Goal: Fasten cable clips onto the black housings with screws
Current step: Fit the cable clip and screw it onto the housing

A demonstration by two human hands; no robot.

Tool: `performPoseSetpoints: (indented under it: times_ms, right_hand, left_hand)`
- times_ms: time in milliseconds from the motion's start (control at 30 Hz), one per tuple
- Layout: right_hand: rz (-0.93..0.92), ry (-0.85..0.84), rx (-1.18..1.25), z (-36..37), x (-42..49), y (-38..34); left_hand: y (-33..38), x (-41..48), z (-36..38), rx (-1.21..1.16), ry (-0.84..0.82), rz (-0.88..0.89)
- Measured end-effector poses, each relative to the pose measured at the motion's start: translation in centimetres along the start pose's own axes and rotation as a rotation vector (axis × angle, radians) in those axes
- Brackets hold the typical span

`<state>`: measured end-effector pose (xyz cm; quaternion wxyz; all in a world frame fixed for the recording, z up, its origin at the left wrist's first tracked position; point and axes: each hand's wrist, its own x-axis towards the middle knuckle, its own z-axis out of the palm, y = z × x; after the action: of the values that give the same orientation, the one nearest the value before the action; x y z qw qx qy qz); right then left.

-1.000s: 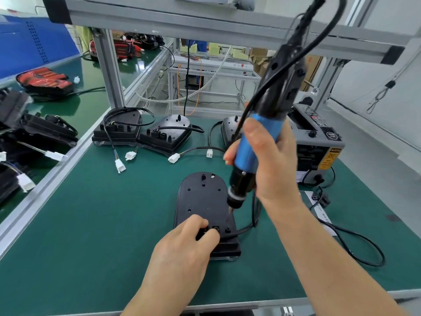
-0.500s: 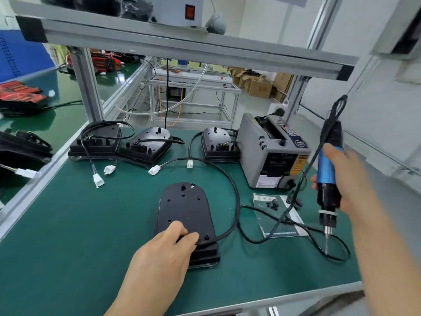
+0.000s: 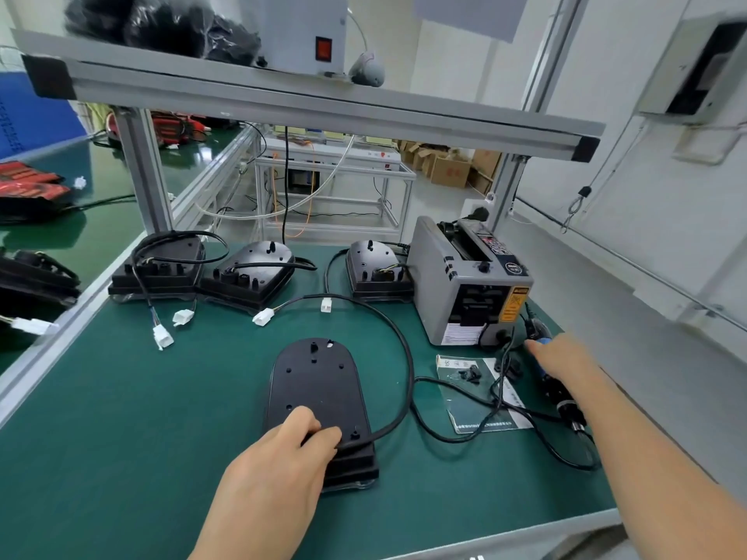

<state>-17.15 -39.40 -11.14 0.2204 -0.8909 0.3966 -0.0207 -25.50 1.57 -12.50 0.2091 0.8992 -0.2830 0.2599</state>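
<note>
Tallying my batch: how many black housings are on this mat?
4. Front housing under the left hand; three in the back row: left housing, middle housing, right housing beside the grey machine. Neighbouring bench's dark parts unclear.

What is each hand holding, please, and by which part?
Left hand: the housing, pinched at its near end by the cable. Right hand: over the blue grip of the screwdriver; whether it grips cannot be told.
</note>
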Motion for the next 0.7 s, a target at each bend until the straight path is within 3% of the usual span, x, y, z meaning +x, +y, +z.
performPoseSetpoints:
  times_ms: [233, 700]
  right_hand:
    - [-0.028, 0.042, -0.355, 0.5, -0.4, -0.8]
    - [-0.004, 0.024, -0.322, 0.0, -0.9, 0.4]
  left_hand:
    - [-0.3, 0.0, 0.3, 0.012, 0.039, 0.038]
    - [0.2, 0.1, -0.3, 0.009, -0.008, 0.025]
